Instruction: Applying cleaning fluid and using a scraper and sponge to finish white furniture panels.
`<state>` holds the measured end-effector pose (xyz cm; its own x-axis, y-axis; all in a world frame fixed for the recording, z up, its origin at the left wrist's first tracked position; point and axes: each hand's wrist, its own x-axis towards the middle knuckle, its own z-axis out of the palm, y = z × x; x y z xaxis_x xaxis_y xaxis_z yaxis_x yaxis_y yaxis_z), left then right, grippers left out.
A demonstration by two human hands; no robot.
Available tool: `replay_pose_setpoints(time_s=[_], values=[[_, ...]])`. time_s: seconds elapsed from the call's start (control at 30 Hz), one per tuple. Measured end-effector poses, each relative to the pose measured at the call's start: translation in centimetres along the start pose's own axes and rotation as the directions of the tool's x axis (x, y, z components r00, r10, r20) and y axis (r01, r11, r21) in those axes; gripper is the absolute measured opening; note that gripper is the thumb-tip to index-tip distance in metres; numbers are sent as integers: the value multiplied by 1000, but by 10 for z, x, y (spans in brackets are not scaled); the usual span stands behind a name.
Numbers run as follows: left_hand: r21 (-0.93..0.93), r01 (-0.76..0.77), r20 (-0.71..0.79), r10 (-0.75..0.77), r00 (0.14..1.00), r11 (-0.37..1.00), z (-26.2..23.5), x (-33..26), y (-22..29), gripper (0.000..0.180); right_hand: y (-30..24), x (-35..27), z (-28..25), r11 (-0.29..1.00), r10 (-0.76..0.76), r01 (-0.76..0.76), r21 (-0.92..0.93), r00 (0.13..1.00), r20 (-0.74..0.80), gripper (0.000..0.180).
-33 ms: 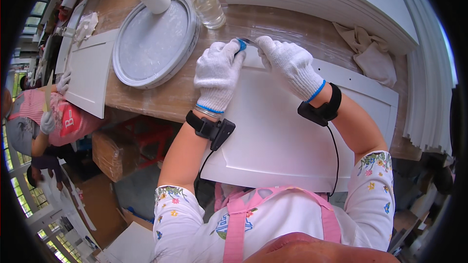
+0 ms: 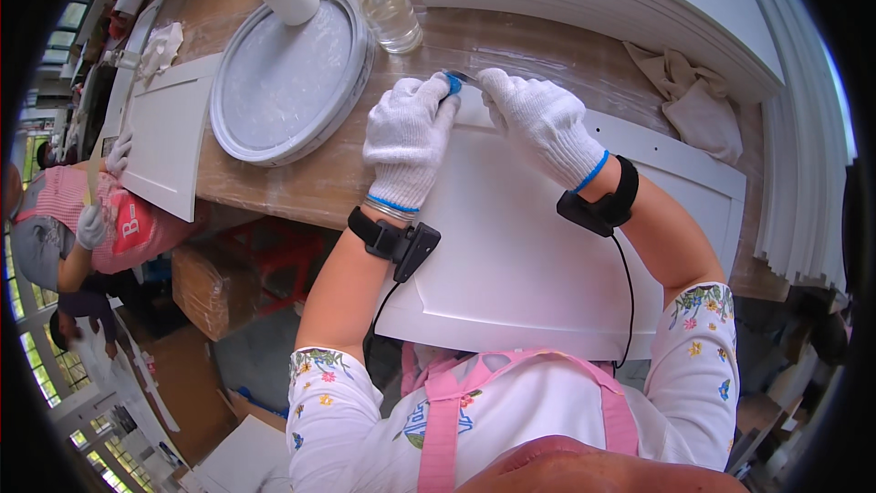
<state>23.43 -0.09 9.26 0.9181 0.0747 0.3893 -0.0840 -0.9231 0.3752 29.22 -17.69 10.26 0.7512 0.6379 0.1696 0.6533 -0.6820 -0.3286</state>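
The left hand (image 2: 408, 141) pinches a small blue piece (image 2: 453, 84); the curled right hand (image 2: 543, 123) grips a slim dark item (image 2: 467, 78), both by the far-left corner of a white panel (image 2: 538, 246) on the desk (image 2: 260, 184). The panel looks stiff and likely slippery; edges offer surest hold.

On my feed, a brown wooden workbench under glossy clear film (image 2: 511, 41) stretches from ten o'clock round to two. I make out a dark-framed window (image 2: 67, 26) at ten, and tall pale-framed windows with dark grilles (image 2: 44, 367) near eight, bright with daylight. Inward from those, I see grey floor (image 2: 255, 354) and a partly hidden red stool (image 2: 297, 260).
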Motion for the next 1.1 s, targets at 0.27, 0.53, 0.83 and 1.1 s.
replay_pose_setpoints(time_s=[0.27, 0.53, 0.83, 1.1], values=[[-32, -9, -54, 7, 999, 999, 6, -2, -6, 20, -1, 0, 3, 997, -71, 70, -28, 997, -25, 29], [-27, -6, -50, 5, 999, 1000, 8, -2, -7, 19, -8, 2, -2, 995, -54, 57, -80, 998, 33, 31], [-26, -11, -56, 9, 998, 1000, 9, -2, -8, 18, -19, 2, -3, 975, -12, 23, -223, 999, 50, 42], [-42, -38, -51, 36, 998, 998, 11, 1, -7, 16, -21, 18, -4, 981, 20, 9, -192, 989, 148, 46]])
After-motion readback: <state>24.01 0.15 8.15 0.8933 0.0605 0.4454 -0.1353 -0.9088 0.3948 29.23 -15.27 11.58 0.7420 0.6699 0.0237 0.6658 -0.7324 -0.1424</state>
